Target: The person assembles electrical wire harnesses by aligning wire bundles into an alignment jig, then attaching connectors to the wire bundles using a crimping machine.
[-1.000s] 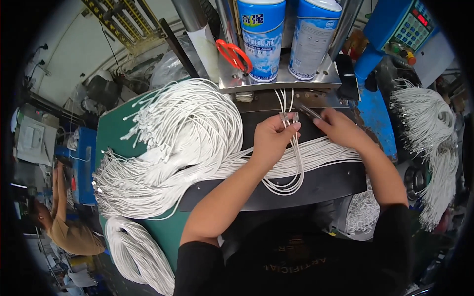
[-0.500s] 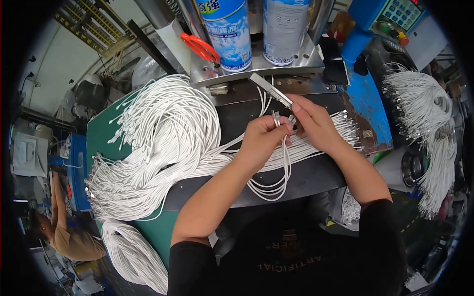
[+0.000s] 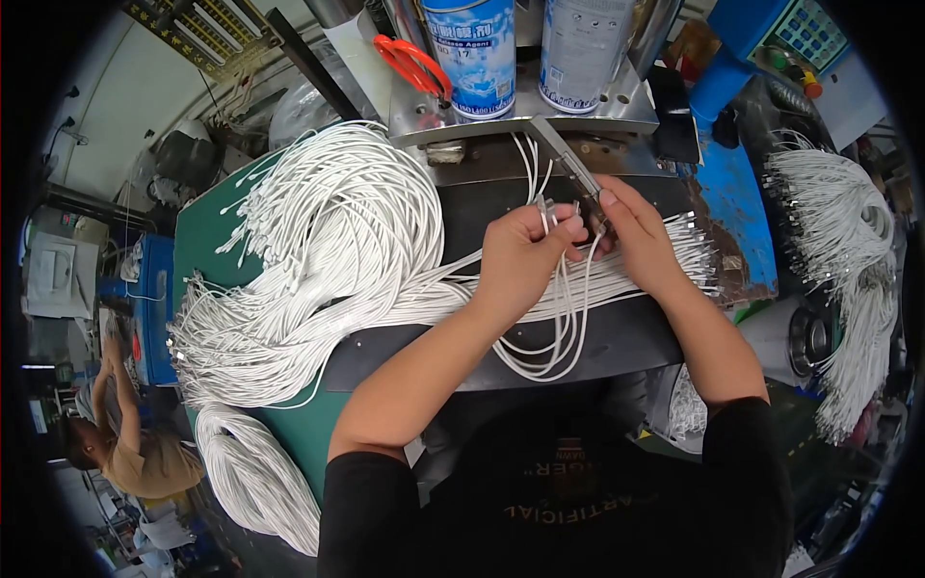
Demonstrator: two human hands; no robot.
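My left hand [image 3: 520,255] pinches several thin white cables [image 3: 545,217] near their metal-tipped ends. Their slack hangs in a loop below my fingers, over the black work surface [image 3: 482,371]. Close by on the right, my right hand [image 3: 633,234] grips a long, narrow metal bar [image 3: 568,159], its far end tilted up and left toward the metal shelf. At least one cable end also sits by the right fingertips, but whether they hold it is unclear. Beneath both hands lies a thick bundle of white cables [image 3: 443,303], its metal ends fanned out at the right.
Coiled white cables [image 3: 356,202] cover the green tabletop [image 3: 207,241]. On the metal shelf [image 3: 617,114] stand two spray cans [image 3: 471,58] and red-handled cutters or pliers [image 3: 409,65]. More cables [image 3: 833,212] hang at right. A co-worker [image 3: 130,453] is at far left.
The scene sits slightly shifted in view. My hands have parted slightly, and a cable end has moved right toward my right fingers. The metal bar now points more steeply up.
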